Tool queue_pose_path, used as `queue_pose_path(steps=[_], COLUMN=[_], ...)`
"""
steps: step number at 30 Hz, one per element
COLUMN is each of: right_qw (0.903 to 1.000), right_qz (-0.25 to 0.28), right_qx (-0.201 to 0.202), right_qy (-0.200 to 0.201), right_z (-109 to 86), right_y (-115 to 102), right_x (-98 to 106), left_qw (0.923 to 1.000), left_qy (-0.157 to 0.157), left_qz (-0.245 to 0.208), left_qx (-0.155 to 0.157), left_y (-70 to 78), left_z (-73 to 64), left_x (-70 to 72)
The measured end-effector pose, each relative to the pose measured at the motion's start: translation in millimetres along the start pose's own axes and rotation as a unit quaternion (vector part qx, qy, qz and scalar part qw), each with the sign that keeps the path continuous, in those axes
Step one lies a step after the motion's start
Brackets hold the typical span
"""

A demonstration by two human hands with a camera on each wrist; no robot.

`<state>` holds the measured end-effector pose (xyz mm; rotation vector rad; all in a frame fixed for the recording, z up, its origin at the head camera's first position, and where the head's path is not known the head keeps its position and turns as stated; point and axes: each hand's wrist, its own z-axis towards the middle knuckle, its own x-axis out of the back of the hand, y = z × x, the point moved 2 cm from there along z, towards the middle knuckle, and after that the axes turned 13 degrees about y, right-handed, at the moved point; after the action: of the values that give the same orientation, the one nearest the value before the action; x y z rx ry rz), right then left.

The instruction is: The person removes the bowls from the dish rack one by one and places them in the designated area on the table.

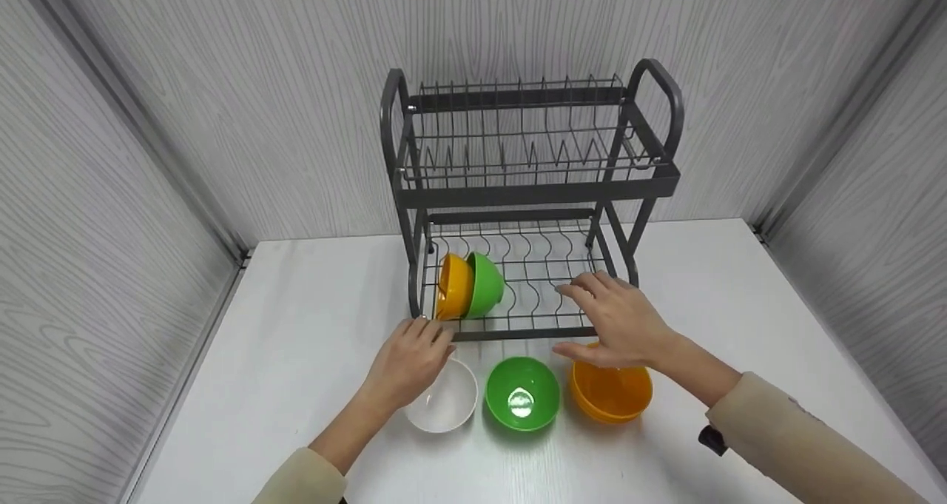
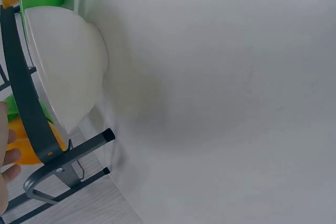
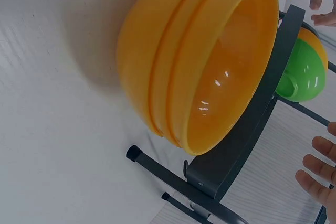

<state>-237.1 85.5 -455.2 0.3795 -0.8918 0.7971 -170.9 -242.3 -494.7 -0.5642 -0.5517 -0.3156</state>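
My left hand (image 1: 410, 360) is at the front left corner of the rack's lower tier, above the far edge of a white bowl (image 1: 447, 404), fingers loosely bent and holding nothing. Whether it touches the rail is unclear. Over a stack of orange bowls (image 1: 612, 397) hovers my right hand (image 1: 621, 323), thumb and fingers spread, holding nothing. Between the white bowl and the stack sits a green bowl (image 1: 522, 389), facing up. On the lower tier's left side, an orange bowl (image 1: 453, 289) and a green bowl (image 1: 485, 286) stand on edge, nested side by side.
The dark metal dish rack (image 1: 540, 195) has two tiers with wire dividers; no bowls are on its upper tier. It stands on a white table (image 1: 311, 304) with pale wood-grain walls (image 1: 259, 82) behind and at both sides.
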Motion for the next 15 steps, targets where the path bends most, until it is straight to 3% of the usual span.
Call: queue_pose_path(steps=[7, 15], right_qw=[0.9997, 0.9995], right_qz=[-0.005, -0.006], right_qx=[0.012, 0.002], right_qy=[-0.019, -0.032], right_z=[18.3, 32.4], right_y=[-4.4, -8.0], right_x=[-8.1, -18.3], left_qw=[0.9996, 0.9984], left_qy=[-0.022, -0.055], left_qz=[-0.006, 0.001], left_qx=[0.017, 0.013], left_y=[-3.6, -6.8], left_z=[-5.4, -9.0], left_x=[-9.1, -14.6])
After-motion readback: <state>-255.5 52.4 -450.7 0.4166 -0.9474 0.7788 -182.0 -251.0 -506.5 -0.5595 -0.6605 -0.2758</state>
